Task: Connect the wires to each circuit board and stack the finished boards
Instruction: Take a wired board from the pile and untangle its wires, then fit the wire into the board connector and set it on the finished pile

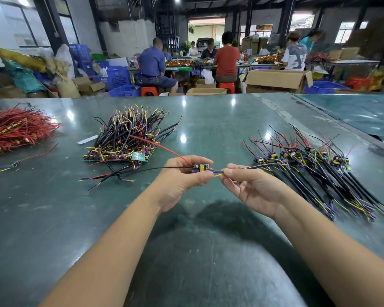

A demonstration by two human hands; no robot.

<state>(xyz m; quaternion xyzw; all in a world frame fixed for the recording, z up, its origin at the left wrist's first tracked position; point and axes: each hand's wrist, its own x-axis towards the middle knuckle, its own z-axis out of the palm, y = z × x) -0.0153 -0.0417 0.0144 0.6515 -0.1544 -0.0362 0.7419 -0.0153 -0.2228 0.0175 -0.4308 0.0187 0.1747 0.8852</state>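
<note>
My left hand (184,176) grips a small circuit board (200,168) with a yellow part on it, held above the green table (208,120). A red wire (160,146) and a black wire (151,169) run leftward from the board. My right hand (248,185) pinches the yellow and purple wire ends (217,173) at the board's right edge; their black cable (266,166) trails right. A pile of wired boards (315,165) lies at the right. A heap of black cables over bare boards (129,138) lies at centre left.
A heap of red wires (16,131) covers the far left of the table. A few loose cables (107,176) lie in front of the centre heap. Several people sit at benches beyond the table's far edge, among cardboard boxes (277,80) and blue crates (118,77).
</note>
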